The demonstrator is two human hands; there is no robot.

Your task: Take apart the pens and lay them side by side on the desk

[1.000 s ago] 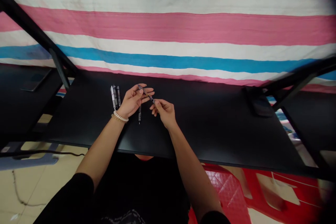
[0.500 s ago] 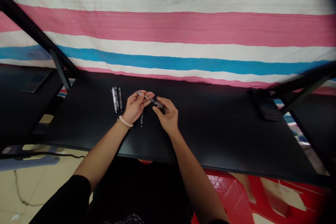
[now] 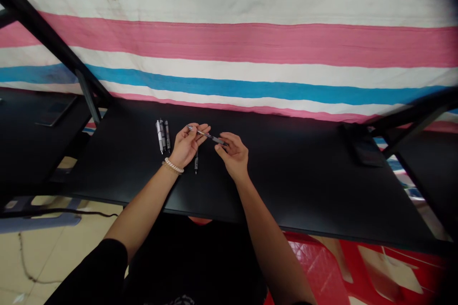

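My left hand point(image 3: 186, 147), palm turned up, pinches a pen point(image 3: 204, 134) between thumb and fingers near its clear upper end. The pen slants down to the right, its dark grip end reaching my right hand point(image 3: 234, 155). The thumb and curled fingers of my right hand are around that end; the exact contact is hard to see. Another pen point(image 3: 196, 163) lies on the black table point(image 3: 304, 171) just below my left hand, its upper part hidden. Left of my left hand, a white pen point(image 3: 159, 137) and two darker pens point(image 3: 168, 137) lie side by side.
A dark phone-like slab point(image 3: 363, 147) lies at the table's right end, beside a black metal frame point(image 3: 397, 138). Another dark flat device point(image 3: 57, 110) rests on the left table. Striped sheeting point(image 3: 250, 43) hangs behind. A red plastic stool point(image 3: 315, 267) stands below the front edge.
My right hand has moved slightly right along the pen, and more of the pen's dark end shows. The view has shifted a little; the pens on the table stay put.
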